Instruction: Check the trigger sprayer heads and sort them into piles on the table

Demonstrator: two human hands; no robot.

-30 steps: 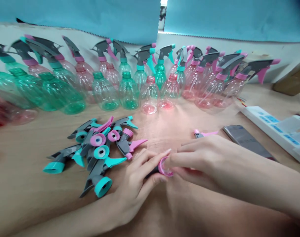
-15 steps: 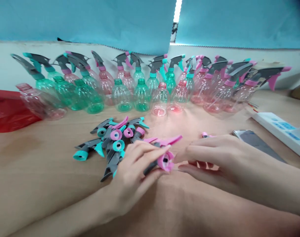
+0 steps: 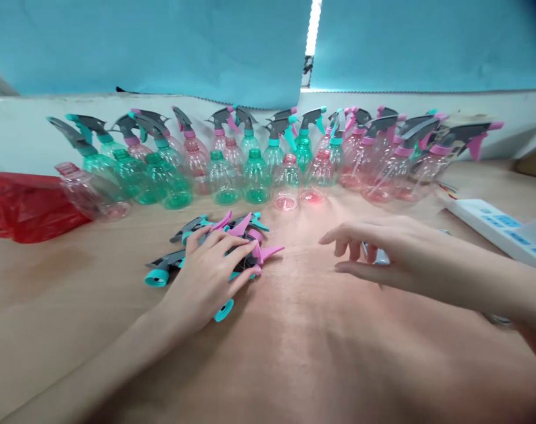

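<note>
My left hand (image 3: 215, 265) is over a loose pile of spray heads, with its fingers and thumb round a grey and pink trigger spray head (image 3: 257, 254). Part of that spray head is covered by my fingers. Around the hand lie other grey spray heads with teal or pink collars, such as one with a teal collar (image 3: 156, 277) at the left. My right hand (image 3: 373, 247) hovers to the right, fingers curved and thumb apart, with nothing visible in its grasp. Behind its fingers shows a small piece of a shiny phone (image 3: 377, 255), mostly hidden.
Several clear green and pink bottles stand along the back; many carry spray heads, while others, like a green bottle (image 3: 255, 179), have bare necks. A pink bottle (image 3: 95, 191) leans by a red plastic bag (image 3: 29, 206) at left. A white and blue box (image 3: 501, 227) lies at right.
My left hand has moved left with the pink-collared spray head, onto the pile. My right hand has drawn away from it, and its fingers have opened. The view has shifted slightly.
</note>
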